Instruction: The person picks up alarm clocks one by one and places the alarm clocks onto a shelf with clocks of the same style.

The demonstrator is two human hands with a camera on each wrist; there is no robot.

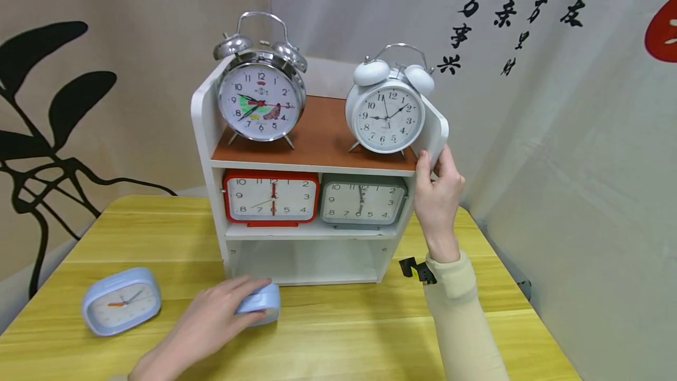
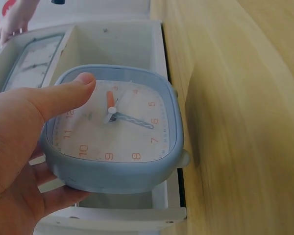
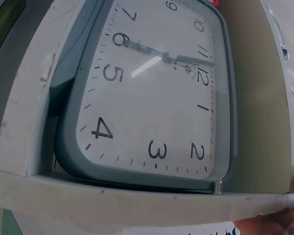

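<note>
My left hand (image 1: pixel 214 313) grips a light blue rounded-square alarm clock (image 2: pixel 122 142) by its sides, thumb over the dial edge. It is in front of the bottom compartment of a small white shelf (image 1: pixel 307 231); in the head view, the hand hides most of the clock. My right hand (image 1: pixel 440 199) pinches the shelf's right side panel (image 1: pixel 435 128) near its upper front edge, with a few fingertips (image 3: pixel 267 225) visible in the right wrist view. A second light blue clock (image 1: pixel 124 302) stands on the table, left of my left hand.
On the brown top board (image 1: pixel 322 128) stand a silver twin-bell clock (image 1: pixel 261 102) and a white one (image 1: pixel 388 116). The middle compartment holds a red clock (image 1: pixel 271 197) beside a grey-green clock (image 1: pixel 362 200). Beneath everything is a wooden table (image 1: pixel 338 346), with curtains behind.
</note>
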